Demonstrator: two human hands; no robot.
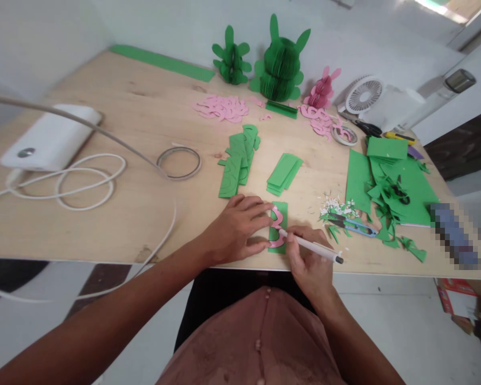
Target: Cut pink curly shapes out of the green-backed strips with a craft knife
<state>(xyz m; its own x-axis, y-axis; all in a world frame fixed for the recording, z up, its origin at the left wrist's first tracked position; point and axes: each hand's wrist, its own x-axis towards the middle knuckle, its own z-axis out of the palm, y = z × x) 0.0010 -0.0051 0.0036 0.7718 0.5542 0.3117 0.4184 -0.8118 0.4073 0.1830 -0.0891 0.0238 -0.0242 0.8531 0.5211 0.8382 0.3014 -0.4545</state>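
A white pen (315,246) is gripped in my right hand (313,267), its tip at the edge of a pink curved paper cutout (278,216). The cutout lies on a small green paper strip (282,207) near the front edge of the table. With fingers stretched out, my left hand (237,230) presses flat on the strip and the cutout from the left. Just beyond my hands are a stack of green strips (284,174) and a pile of green pieces with drawn outlines (236,163).
Green and pink paper rabbits (282,69) stand along the wall beside a small white fan (364,95). Pink cutouts (220,108) lie mid-table. Blue thread snips (356,225), green scraps (388,195) and tape rolls (343,135) are rightward. A white power bank (52,136) trails cable leftward.
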